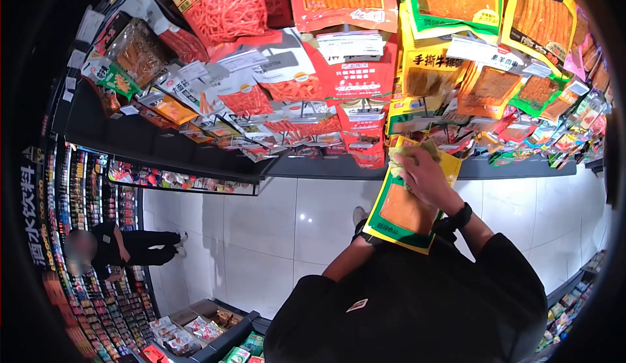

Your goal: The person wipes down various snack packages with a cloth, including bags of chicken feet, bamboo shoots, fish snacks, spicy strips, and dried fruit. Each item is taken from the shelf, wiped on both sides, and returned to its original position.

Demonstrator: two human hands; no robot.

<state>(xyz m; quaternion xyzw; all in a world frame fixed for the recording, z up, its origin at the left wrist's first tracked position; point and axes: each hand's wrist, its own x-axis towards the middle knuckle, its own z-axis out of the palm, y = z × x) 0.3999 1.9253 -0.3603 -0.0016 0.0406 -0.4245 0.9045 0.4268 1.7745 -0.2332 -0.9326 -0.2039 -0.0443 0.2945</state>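
A yellow and green snack packet with a clear window showing orange-brown food is held at an angle in front of my body. My left forearm reaches beneath it, and my left hand is hidden behind the packet it supports. My right hand, with a dark band on its wrist, presses a crumpled yellowish-green cloth onto the packet's upper part. The fingers of my right hand are bent over the cloth.
Hanging snack packets in red, yellow and green fill the rack ahead, with white price tags in front. A black shelf edge runs below them. To the left, a person in dark clothes stands beside drink shelves. A bin of packets is at lower left.
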